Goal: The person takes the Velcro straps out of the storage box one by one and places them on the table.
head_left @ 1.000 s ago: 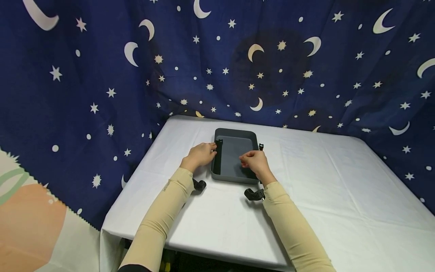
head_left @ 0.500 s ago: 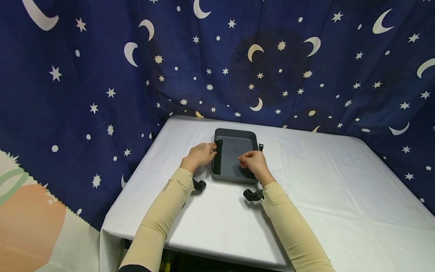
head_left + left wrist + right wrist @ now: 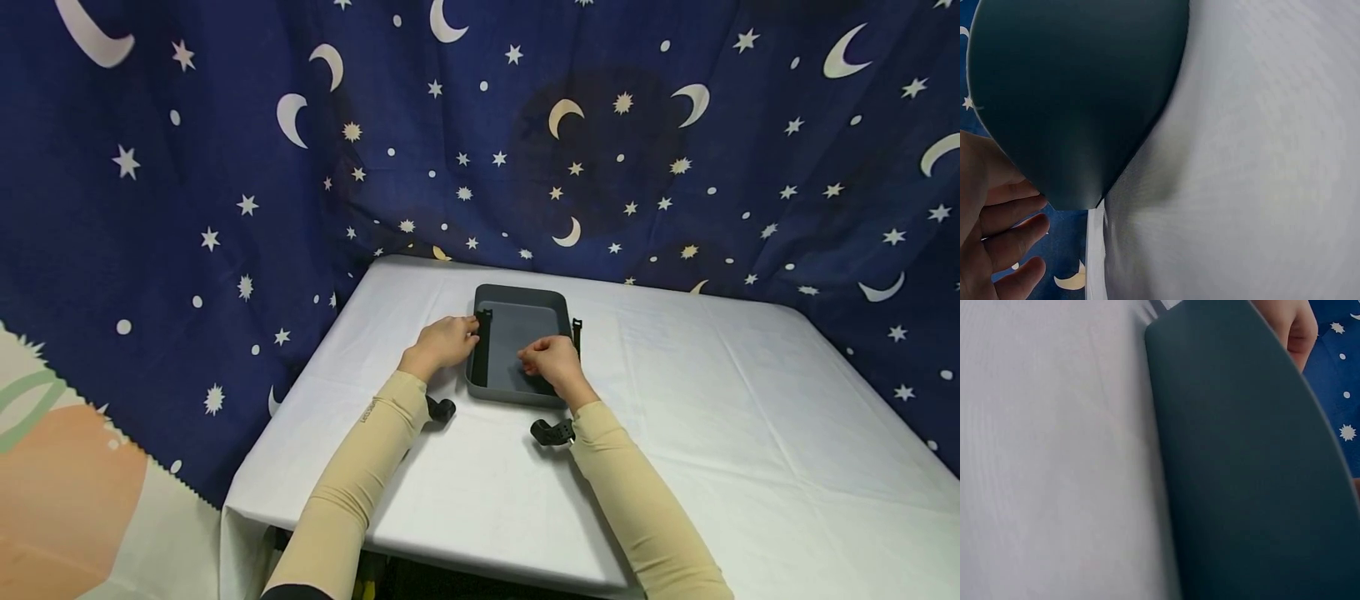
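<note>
A shallow rectangular grey tray (image 3: 525, 327) lies on the table in the head view. Along its inner left side runs a black strap (image 3: 482, 354) with a small buckle-like end. My left hand (image 3: 445, 342) rests its fingertips at the tray's left rim, beside that strap; the left wrist view shows loosely bent fingers (image 3: 1019, 240) past the tray's edge. My right hand (image 3: 553, 360) is over the tray's right half, thumb and fingers drawn together; whether something thin is pinched there I cannot tell. The tray wall (image 3: 1241, 437) hides most of that hand in the right wrist view.
Just outside the tray's right edge is a second black strap (image 3: 577, 332) with a similar end. White cloth (image 3: 480, 483) covers the table, backed by a blue moon-and-star curtain (image 3: 420, 167). Black wrist-worn devices (image 3: 552, 432) stick out beneath both forearms.
My right hand has shifted slightly left and inward over the tray, uncovering more of the strap on the right. My left hand and the tray have stayed in place.
</note>
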`<state>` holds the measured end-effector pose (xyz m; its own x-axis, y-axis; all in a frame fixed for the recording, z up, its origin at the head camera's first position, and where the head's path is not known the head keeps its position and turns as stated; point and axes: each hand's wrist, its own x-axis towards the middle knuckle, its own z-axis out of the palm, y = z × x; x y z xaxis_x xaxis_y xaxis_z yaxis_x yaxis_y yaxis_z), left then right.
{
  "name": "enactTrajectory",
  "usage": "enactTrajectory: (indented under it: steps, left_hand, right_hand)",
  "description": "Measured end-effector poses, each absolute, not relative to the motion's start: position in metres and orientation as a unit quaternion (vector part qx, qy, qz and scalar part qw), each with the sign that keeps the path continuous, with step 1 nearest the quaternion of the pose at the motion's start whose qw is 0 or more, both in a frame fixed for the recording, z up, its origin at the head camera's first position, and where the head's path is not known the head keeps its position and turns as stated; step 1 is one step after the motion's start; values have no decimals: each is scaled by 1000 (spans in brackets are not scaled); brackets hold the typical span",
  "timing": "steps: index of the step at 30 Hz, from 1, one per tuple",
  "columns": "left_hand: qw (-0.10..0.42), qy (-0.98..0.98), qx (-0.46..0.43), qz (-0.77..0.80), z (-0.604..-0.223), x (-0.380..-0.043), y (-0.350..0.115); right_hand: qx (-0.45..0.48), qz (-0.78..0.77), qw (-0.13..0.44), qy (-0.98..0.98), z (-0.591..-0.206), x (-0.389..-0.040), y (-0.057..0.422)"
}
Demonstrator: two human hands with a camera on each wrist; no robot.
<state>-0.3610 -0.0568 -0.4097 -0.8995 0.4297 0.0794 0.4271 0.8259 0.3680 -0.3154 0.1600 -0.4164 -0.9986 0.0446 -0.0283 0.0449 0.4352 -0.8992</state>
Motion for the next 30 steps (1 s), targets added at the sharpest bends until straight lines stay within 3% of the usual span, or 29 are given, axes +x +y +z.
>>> enactTrajectory:
  steps: [30]
  left_hand:
    - [12, 956, 219, 194, -404, -359, -58]
  right_hand:
    - [23, -490, 24, 871, -420, -321, 125]
